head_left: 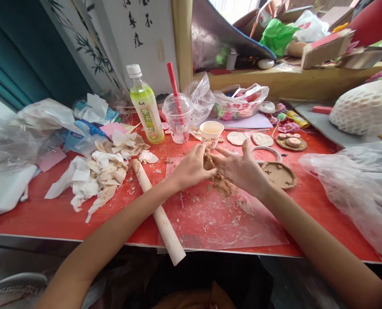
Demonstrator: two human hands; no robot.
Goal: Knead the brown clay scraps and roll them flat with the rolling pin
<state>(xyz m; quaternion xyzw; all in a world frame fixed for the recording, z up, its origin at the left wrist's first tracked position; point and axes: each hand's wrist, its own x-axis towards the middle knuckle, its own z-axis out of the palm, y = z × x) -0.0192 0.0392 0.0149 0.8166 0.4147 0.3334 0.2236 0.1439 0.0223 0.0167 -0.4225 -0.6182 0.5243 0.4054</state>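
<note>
My left hand (194, 165) is closed round a lump of brown clay (208, 161), its thumb and fingers gripping the side. Beside it my right hand (239, 167) has its fingers stretched out, with the thumb raised and the fingertips against the clay. Below both hands, loose clay crumbs (223, 185) lie on a clear plastic sheet (210, 227). Just behind the fingers stands a paper cup (211, 128). A shallow clay dish (279, 175) and a pale ring (268, 148) rest right of my right hand. Under my left forearm lies a rolling pin (167, 227).
Crumpled tissues (104, 176) and plastic bags cover the left side. A drink bottle (146, 107) and a plastic cup with a red straw (178, 116) stand at the back. Round clay discs (237, 138) sit behind my right hand. Another plastic bag (358, 189) spreads at right.
</note>
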